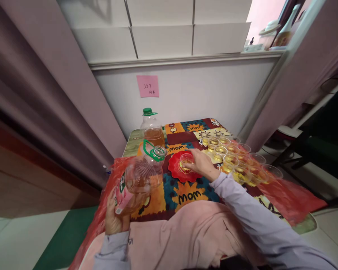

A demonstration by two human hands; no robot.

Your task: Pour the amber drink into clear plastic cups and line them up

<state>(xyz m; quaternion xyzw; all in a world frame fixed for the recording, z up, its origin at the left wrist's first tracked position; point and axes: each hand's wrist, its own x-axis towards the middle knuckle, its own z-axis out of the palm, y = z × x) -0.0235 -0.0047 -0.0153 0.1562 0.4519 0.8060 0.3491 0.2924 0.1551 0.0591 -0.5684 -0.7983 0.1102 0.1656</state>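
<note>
My left hand (114,219) grips the base of a clear plastic bottle (141,176) with a pink label and amber liquid. The bottle lies tilted, its open neck with a green ring pointing toward a red plate (176,170). My right hand (201,163) closes its fingers on a small clear cup (186,160) of yellowish liquid that sits on the red plate. To the right of that hand stand several small clear cups (236,161) holding the same liquid.
A second bottle (151,129) with a green cap stands upright at the table's far left. A colourful patterned cloth (188,195) covers the table. A pink note (148,86) sticks on the wall. Dark chairs (326,142) stand at the right.
</note>
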